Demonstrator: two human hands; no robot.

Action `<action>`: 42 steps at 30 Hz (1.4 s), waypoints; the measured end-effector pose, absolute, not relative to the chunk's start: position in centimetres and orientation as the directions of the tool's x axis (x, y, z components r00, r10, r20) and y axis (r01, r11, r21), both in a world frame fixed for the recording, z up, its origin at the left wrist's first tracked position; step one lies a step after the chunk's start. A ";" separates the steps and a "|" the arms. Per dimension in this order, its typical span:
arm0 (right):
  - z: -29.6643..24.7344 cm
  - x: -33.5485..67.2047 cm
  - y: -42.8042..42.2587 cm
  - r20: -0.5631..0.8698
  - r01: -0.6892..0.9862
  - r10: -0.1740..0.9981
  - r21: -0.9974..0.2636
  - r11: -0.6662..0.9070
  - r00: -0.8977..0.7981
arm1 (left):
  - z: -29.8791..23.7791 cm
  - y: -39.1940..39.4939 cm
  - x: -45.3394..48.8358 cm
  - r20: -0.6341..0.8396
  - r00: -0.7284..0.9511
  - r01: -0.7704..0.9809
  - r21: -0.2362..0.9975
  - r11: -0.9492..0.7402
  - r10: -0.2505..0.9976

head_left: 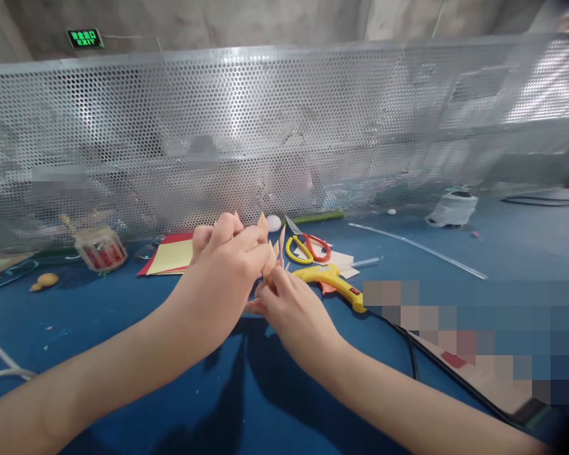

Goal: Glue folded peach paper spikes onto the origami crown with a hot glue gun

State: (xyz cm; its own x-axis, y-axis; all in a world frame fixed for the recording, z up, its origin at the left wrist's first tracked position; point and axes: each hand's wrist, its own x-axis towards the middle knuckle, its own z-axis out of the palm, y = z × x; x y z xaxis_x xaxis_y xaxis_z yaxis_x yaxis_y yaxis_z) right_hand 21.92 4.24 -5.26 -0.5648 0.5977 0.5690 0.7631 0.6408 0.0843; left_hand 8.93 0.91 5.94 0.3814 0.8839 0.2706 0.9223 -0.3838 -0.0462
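Note:
Above the blue table, my left hand [232,253] and my right hand [289,309] meet close together. Both are closed on a peach-coloured paper piece with pointed tips [270,261]. Several of its points stick up between and behind the fingers, while the lower part is mostly covered. Just beyond my right hand lies a yellow glue gun [332,276] with an orange trigger. Scissors [317,248] with one yellow and one red handle loop rest behind it, on pale paper pieces [344,264].
Red and yellow paper sheets [168,256] lie behind my left forearm. A glass jar [101,249] with red contents stands at left. A clear glue stick [417,248] and black cable [448,357] are at right. Behind runs a perforated metal screen [237,114].

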 end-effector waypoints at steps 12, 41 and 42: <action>-4.9 22.1 4.0 0.482 0.712 0.564 0.203 0.672 -0.670 | 5.5 1.5 9.4 -0.063 0.204 0.965 -0.155 -0.211 0.977; -5.5 22.0 3.9 0.450 0.735 0.597 0.248 0.632 -0.665 | 4.8 2.3 8.8 -0.143 0.240 0.970 0.084 -0.229 0.960; -5.4 22.1 3.8 0.448 0.732 0.595 0.248 0.634 -0.667 | 4.8 2.4 8.7 -0.140 0.243 0.969 0.091 -0.231 0.960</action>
State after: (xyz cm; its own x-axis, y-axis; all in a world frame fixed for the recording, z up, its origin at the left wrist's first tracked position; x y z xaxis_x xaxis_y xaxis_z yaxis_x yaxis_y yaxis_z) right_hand 22.06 3.83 -5.41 -0.6671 0.5949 0.4485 0.7323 0.6344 0.2477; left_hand 8.75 2.36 4.77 0.2425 0.9600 -0.1400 0.9686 -0.2315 0.0906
